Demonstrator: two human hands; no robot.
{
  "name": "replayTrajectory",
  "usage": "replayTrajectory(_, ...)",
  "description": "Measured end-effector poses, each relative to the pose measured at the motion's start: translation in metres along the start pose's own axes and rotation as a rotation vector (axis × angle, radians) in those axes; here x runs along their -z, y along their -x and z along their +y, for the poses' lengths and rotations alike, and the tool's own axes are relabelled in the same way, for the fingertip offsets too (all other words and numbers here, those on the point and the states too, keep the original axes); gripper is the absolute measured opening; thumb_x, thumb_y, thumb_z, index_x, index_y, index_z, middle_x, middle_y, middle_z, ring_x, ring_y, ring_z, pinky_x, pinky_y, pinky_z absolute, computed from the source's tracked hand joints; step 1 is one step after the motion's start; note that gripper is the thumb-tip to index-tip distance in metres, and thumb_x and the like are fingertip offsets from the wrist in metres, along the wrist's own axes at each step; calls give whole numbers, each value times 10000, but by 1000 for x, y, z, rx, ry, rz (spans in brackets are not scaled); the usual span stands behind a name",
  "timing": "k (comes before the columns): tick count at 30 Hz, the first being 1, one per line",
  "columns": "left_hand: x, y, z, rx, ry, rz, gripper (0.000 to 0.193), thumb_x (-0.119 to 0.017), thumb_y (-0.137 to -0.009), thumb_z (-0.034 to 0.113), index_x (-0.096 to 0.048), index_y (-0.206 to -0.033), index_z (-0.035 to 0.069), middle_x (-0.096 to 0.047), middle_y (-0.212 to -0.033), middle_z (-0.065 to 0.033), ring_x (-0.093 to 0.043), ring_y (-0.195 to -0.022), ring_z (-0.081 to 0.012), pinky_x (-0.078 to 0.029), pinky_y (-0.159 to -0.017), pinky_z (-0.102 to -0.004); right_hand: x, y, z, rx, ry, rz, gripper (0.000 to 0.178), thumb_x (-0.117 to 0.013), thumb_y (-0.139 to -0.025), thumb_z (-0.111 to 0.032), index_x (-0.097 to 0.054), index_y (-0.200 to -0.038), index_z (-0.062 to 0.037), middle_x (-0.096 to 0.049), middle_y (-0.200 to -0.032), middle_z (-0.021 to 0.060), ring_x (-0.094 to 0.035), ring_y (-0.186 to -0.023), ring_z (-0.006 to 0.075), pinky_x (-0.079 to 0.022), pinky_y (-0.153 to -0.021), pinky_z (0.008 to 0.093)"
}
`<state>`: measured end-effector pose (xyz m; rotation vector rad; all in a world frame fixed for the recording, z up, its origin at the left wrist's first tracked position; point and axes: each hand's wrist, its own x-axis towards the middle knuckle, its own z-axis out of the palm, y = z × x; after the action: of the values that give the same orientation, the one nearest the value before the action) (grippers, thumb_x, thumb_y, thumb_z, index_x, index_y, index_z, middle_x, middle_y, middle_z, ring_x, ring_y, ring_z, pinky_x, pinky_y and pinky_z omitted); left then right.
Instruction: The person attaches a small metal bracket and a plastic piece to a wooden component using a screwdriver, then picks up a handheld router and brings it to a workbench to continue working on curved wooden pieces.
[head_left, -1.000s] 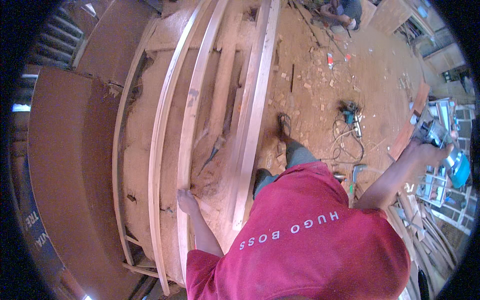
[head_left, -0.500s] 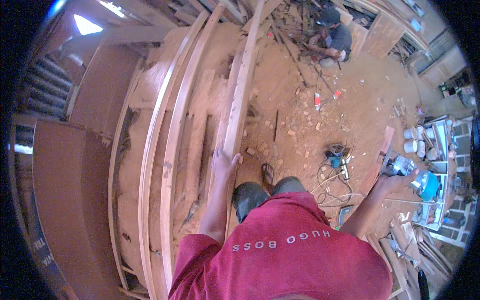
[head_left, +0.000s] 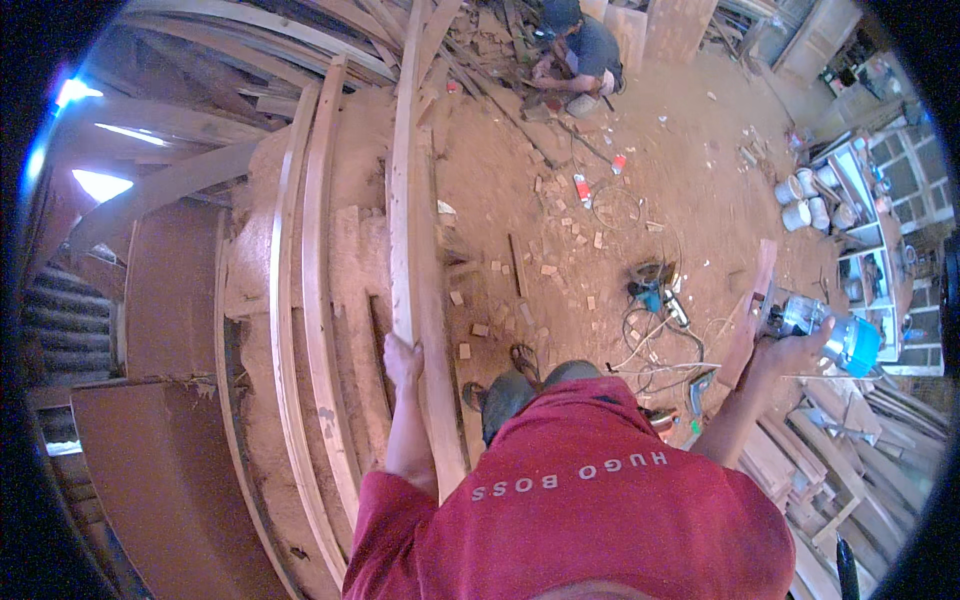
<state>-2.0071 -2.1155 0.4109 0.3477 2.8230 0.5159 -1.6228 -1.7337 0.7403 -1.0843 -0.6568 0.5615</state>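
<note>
My left hand (head_left: 403, 362) is closed around the near end of a long wooden beam (head_left: 402, 200), which runs away from me over a workbench. Just right of it, a second, wider timber (head_left: 432, 300) lies lengthwise. Out to my right, my right hand (head_left: 790, 350) grips a power tool with a teal motor housing and silvery body, looking like a trim router (head_left: 848, 342). A reddish board (head_left: 748, 320) stands out beside the tool's flat base; whether the two touch I cannot tell.
Several long timbers (head_left: 318, 250) cross the dusty bench on the left. Power tools and tangled cables (head_left: 655, 300) lie on the floor among wood offcuts. A person (head_left: 585, 60) crouches at the back. Planks (head_left: 830, 450) are stacked at right, below white tubs (head_left: 797, 215) and a white shelf (head_left: 875, 270).
My left hand has gone from resting along the timber to gripping the beam's end. The view has shifted right, and the right hand still holds the router.
</note>
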Motion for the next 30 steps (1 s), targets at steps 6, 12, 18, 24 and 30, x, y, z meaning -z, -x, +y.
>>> replayTrajectory(6,32,126,-144,-163,-27,146,647,-754,-707,249,-438,-1206,-14,-540,-1084,-260,-509,-1075,-434,-424,-919,-487,-10,19,5,-76,-66,21,537,-643,-836,-412,-544,-1114,37,-596,-1014,123,-615,-796,236,-539,-682,377)
replayTrajectory(12,32,275,-207,47,-22,20,690,-760,-663,194,-412,-1222,-13,-517,-1097,-266,-478,-1059,-455,-398,-923,-483,-12,17,24,-191,-251,-54,483,-675,-825,-328,-536,-1121,28,-611,-1004,113,-631,-809,220,-547,-691,361)
replayTrajectory(18,33,395,-216,386,-31,-217,760,-779,-642,313,-408,-1231,7,-516,-1134,-246,-483,-1079,-437,-404,-926,-479,-19,26,9,-29,-208,-91,489,-665,-836,-362,-550,-1119,20,-625,-997,117,-639,-808,227,-547,-692,364)
replayTrajectory(24,36,350,-169,330,-29,-148,819,-794,-624,415,-408,-1231,24,-518,-1159,-225,-491,-1091,-421,-412,-924,-476,-49,38,3,-204,-297,-192,505,-638,-841,-383,-523,-1139,8,-605,-1004,111,-625,-822,237,-540,-694,390)
replayTrajectory(30,-2,244,-97,42,-15,179,848,-800,-611,505,-413,-1214,50,-517,-1141,-199,-515,-1082,-398,-444,-881,-478,-57,63,-18,-223,-345,-269,535,-648,-846,-397,-515,-1190,-9,-598,-1041,86,-605,-884,225,-503,-791,365)
